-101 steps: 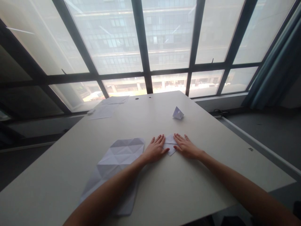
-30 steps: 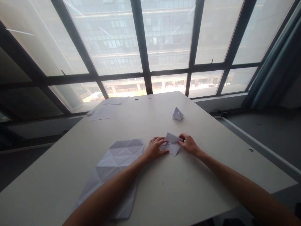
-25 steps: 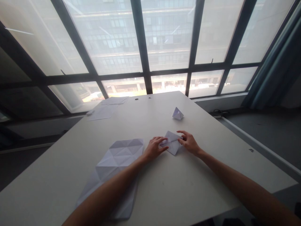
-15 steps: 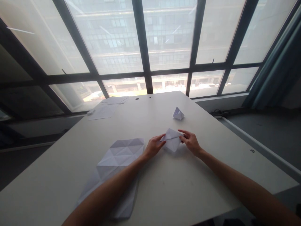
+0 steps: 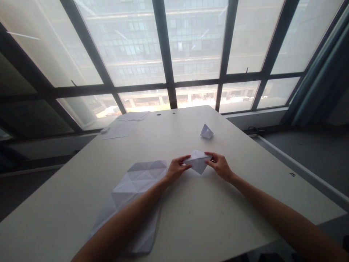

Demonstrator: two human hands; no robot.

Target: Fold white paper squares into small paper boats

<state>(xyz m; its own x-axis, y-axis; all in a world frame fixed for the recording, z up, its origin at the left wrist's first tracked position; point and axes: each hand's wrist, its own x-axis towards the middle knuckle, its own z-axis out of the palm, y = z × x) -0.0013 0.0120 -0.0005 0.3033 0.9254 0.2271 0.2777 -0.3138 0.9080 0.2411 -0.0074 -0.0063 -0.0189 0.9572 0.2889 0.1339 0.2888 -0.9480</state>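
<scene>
Fingers of the left hand and right hand pinch opposite corners of a white, diamond-shaped folded paper over the smooth white table, near a small white paper pyramid.

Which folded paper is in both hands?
The small folded paper between the left hand and right hand; the peaked paper beyond and large creased sheet at left are not held.

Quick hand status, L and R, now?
Left hand: closed, pinching the left corner of the folded white paper.
Right hand: closed, pinching the right corner of the same paper.
</scene>
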